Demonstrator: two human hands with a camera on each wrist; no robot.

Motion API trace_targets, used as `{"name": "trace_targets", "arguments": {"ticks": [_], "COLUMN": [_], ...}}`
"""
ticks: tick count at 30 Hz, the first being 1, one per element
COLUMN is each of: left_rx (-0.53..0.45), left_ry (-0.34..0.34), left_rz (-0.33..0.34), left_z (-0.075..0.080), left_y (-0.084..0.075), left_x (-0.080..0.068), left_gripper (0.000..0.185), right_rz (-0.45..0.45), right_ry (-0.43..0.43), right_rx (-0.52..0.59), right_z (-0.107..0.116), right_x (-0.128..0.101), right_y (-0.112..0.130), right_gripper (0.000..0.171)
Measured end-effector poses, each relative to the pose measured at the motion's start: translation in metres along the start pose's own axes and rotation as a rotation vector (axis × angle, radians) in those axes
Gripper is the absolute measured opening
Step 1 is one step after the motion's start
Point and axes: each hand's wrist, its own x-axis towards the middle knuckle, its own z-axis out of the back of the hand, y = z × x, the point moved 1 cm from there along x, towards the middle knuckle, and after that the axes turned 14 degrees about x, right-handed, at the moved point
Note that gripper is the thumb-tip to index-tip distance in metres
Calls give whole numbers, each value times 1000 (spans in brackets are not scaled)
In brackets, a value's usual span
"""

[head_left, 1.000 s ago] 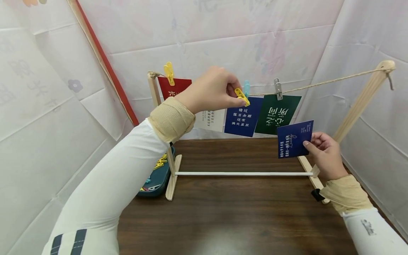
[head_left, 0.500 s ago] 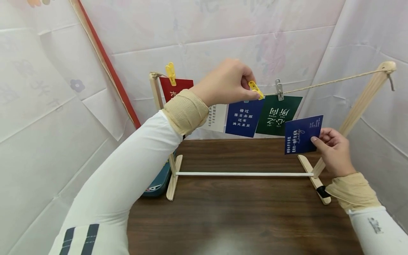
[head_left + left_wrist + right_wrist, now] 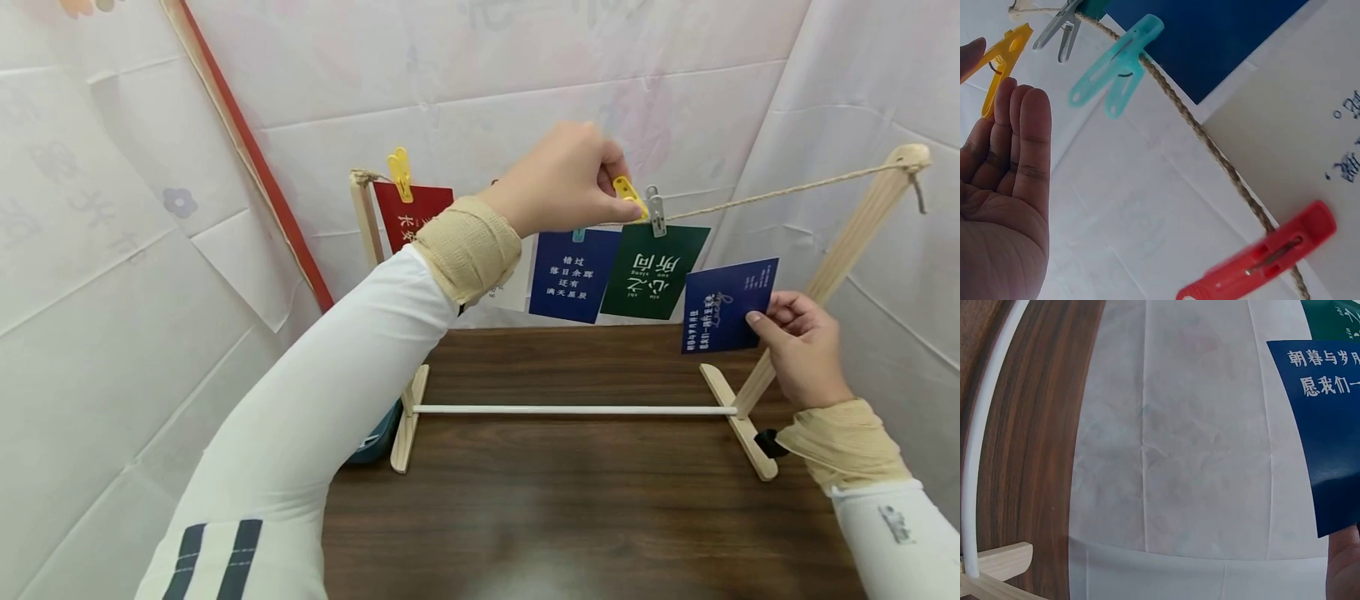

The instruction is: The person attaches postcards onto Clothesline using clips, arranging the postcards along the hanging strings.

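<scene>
The left hand [image 3: 558, 179] is pinching a yellow clip [image 3: 628, 195] up at the string [image 3: 787, 189] — just beside the grey clip [image 3: 656, 210] holding the green card [image 3: 654, 271]. The right hand [image 3: 802, 358] is pinching a blue card [image 3: 727, 305] near the rack's right post [image 3: 847, 242] — probably by its edge, above the tabletop's far right corner.

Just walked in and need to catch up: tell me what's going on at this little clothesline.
A person is working at a small wooden rack strung with a twine line. Their left hand pinches a yellow clip up at the line, just beside the grey clip that holds a green card. Their right hand holds a loose dark blue card by its edge, below the line and not yet clipped. A red card and another blue card already hang there.
</scene>
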Motion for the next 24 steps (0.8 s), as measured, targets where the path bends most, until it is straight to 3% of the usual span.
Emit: {"name": "trace_targets", "arguments": {"ticks": [15,24], "left_rx": [-19,10], "left_ry": [2,23], "left_rz": [-6,11], "left_z": [-6,-10], "left_y": [-20,-31], "left_x": [24,38], "left_gripper": [20,26], "right_rz": [15,34], "right_ry": [-35,-34], "right_rx": [54,84], "right_z": [3,4], "right_x": [11,17], "right_y": [8,13], "right_gripper": [19,29]}}
